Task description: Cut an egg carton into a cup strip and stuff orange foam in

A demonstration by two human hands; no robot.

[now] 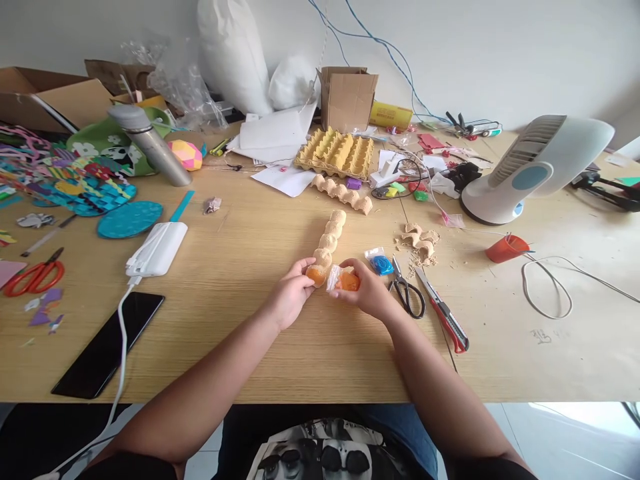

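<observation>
A bumpy strip of egg carton [329,241] lies lengthwise in front of me, its near end covered with orange, clay-like stuff [315,274]. My left hand [295,293] pinches that near end between thumb and fingers. Just to the right, my right hand [369,292] holds a crinkled clear plastic packet [345,280] with more orange stuff inside. The packet is close beside the strip's end; whether they touch I cannot tell. Near my right hand lie a small packet of blue clay [382,264], black-handled scissors [407,293] and a red utility knife [444,313].
Cut carton scraps [421,241] and an orange cup [507,248] are to the right, by a white fan [530,170]. Behind are another carton strip [342,193] and a yellow egg tray [335,155]. A phone [109,347], power bank [157,249] and steel bottle [155,147] are left.
</observation>
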